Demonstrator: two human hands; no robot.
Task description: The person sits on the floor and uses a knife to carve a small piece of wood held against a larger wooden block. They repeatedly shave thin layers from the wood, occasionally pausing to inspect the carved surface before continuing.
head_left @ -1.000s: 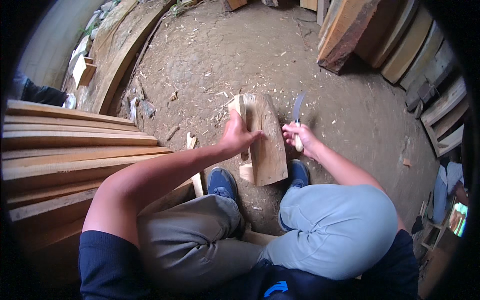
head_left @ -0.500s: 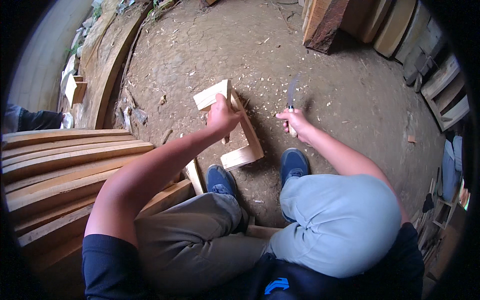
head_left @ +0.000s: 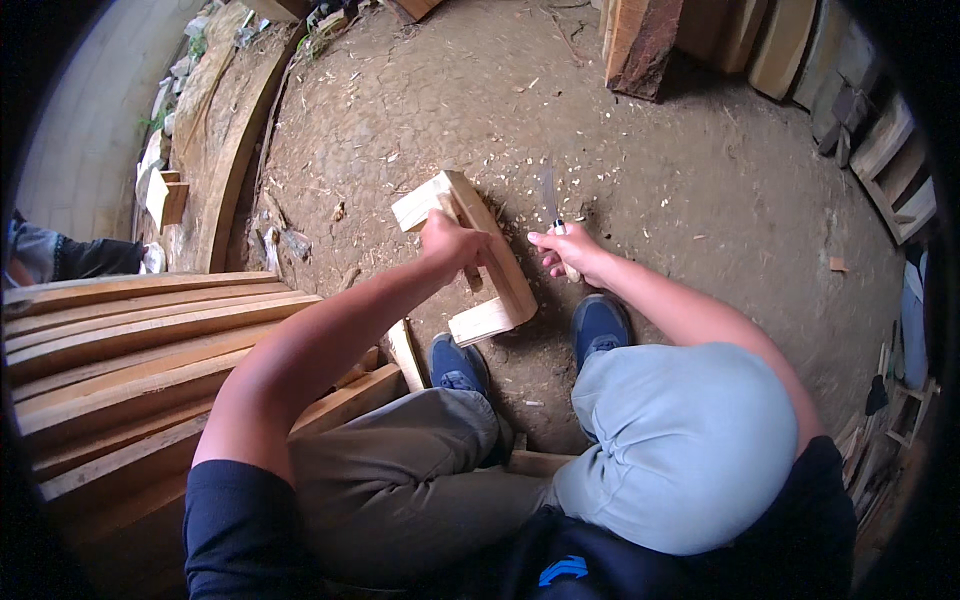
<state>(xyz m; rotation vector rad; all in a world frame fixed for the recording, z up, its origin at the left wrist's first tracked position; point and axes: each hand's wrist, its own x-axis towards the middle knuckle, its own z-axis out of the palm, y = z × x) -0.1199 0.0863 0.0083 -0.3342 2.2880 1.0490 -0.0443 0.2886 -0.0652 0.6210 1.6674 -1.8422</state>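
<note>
My left hand (head_left: pixel 452 246) is closed around a short wooden stick (head_left: pixel 448 207), whose ends poke out above and below the fist. Right beside it is a C-shaped wooden piece (head_left: pixel 512 275), a pale board with a block at each end. The fist overlaps its inner side; whether the fingers also grip the board is hidden. In my right hand (head_left: pixel 578 254) is a knife (head_left: pixel 558 226) with a pale handle, a dark collar and a thin blade pointing away from me. The blade is blurred and apart from the wood.
Stacked planks (head_left: pixel 130 345) lie at my left, with a wood offcut (head_left: pixel 407 355) near my left shoe (head_left: pixel 458 362). Shavings litter the dirt floor (head_left: pixel 400 120). Thick timbers (head_left: pixel 645 50) stand far right. Another person's leg (head_left: pixel 95 255) shows at the left edge.
The C-shaped piece has turned, showing more of its board's face, and the stick has come into clearer view. My right hand and the knife have moved left, nearer the wood.
</note>
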